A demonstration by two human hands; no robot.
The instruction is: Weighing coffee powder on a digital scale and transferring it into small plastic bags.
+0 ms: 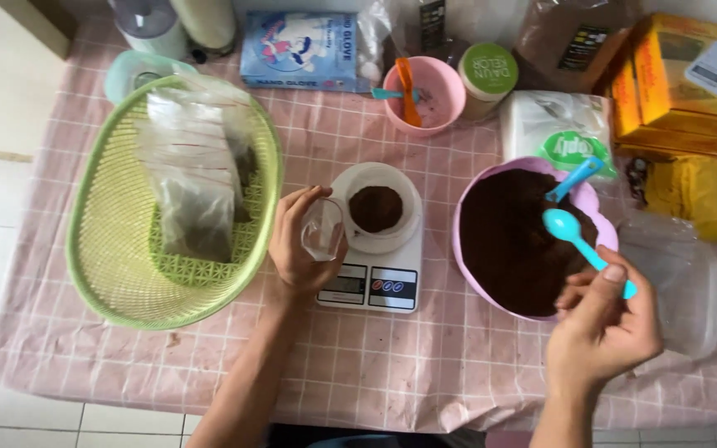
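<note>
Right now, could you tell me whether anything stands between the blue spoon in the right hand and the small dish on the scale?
Nothing visible does. The right hand holds the spoon over the pink bowl of brown powder; the dish on the scale lies beyond the bowl's rim, uncovered. The left hand, with a clear bag, is beside it.

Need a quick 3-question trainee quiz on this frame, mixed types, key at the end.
1. True or false: the right hand holds a blue spoon over the pink bowl of dark powder.
2. What does the left hand hold?
A. a small clear plastic bag
B. an orange spatula
C. a metal cup
3. Fill in: the white dish with a little brown powder sits on the kitchen ____.

Key: 1 true; 2 A; 3 scale.
</note>
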